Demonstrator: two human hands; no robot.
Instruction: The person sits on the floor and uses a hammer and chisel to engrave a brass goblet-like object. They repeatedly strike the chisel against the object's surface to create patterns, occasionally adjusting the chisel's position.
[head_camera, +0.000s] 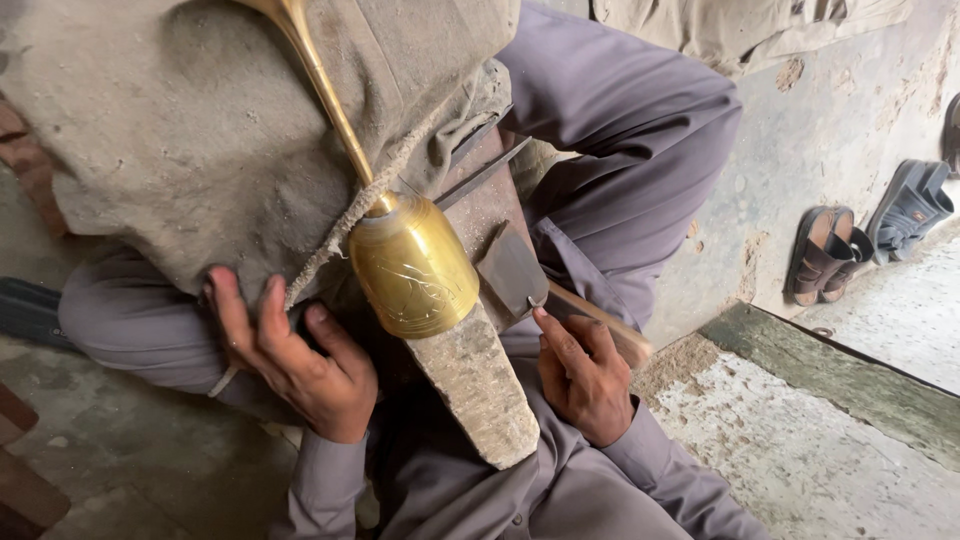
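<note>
A shiny brass vessel with a long thin neck rests bell-end down over a grey stone-like stake between my knees. My left hand lies spread on the dusty cloth draped over my lap, right beside the brass piece, fingers apart. In my right hand I grip the wooden handle of a hammer, whose flat dark head sits just right of the vessel's engraved side.
A pair of brown sandals and a grey one lie on the concrete at right. A weathered plank edges the rough floor there. My grey-clad legs frame the work.
</note>
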